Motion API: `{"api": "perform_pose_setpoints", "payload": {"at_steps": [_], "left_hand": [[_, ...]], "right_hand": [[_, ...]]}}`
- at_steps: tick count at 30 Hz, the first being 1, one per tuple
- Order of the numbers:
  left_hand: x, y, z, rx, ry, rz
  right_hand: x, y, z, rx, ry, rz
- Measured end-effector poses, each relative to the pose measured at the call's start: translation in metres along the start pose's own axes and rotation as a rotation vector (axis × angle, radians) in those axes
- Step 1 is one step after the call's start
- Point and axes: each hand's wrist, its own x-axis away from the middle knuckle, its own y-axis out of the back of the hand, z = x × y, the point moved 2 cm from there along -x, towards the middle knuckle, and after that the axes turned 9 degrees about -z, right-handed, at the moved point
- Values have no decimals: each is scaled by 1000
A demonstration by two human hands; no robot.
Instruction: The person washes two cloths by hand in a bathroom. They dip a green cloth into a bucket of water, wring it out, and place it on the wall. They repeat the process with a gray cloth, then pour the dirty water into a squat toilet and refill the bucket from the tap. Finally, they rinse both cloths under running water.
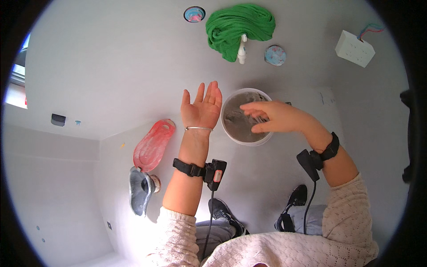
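A round white bucket (247, 144) of murky grey water stands on the floor in front of me. My left hand (201, 108) is just left of its rim, palm up, fingers extended, holding nothing. Over the right part of the bucket is my right hand (267, 115), its fingers loosely bent and thumb apart; I see nothing gripped in it. Something pale and thin shows under its fingers, too unclear to name. Beyond the bucket lies a bundled green cloth (238, 25) with a white spray nozzle (242, 53) against it.
A red plastic stool (155, 143) and a grey-blue plastic piece (136, 192) are at the left. A white socket box (355, 48) with loose wires sits at the upper right. Two round blue-pink pieces (194, 14) (275, 55) flank the cloth. My shoes are below the bucket.
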Motion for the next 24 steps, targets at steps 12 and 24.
{"api": "perform_pose_setpoints", "payload": {"at_steps": [12, 24], "left_hand": [[-11, 3, -14, 107, -103, -2], [-6, -3, -13, -7, -270, 41]], "right_hand": [[31, -104, -13, -419, -411, 367], [30, -168, 23, -1201, -500, 308]]}}
